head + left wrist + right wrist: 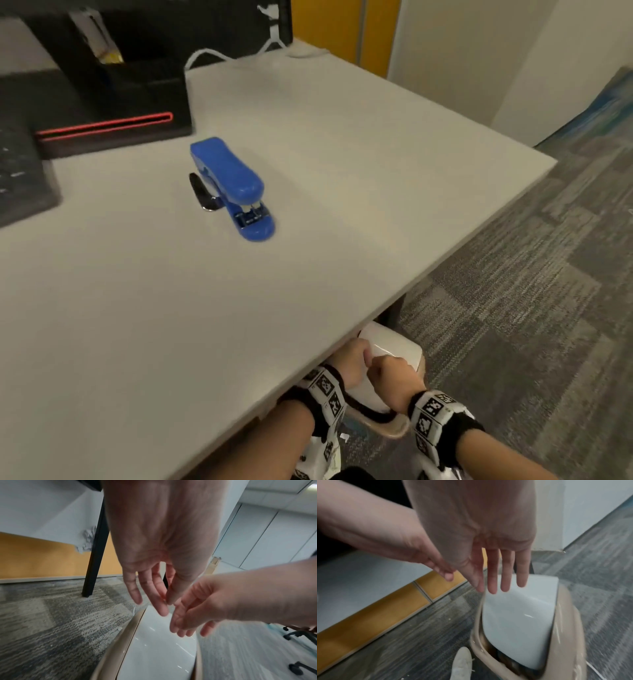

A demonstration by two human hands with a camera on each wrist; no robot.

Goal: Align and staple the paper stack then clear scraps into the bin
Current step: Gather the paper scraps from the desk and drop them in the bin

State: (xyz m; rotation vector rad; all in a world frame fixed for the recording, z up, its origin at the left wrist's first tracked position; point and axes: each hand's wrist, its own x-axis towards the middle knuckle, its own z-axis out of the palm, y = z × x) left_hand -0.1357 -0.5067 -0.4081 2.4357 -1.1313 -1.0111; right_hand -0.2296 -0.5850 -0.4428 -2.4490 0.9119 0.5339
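Below the desk edge sits a beige bin [570,635] with a white lid [520,618].

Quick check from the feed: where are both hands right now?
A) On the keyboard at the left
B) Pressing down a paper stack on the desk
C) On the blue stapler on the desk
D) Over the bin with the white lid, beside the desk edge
D: the left hand and right hand hang together, fingers loose and holding nothing, over the bin; the stapler stands untouched on the desk.
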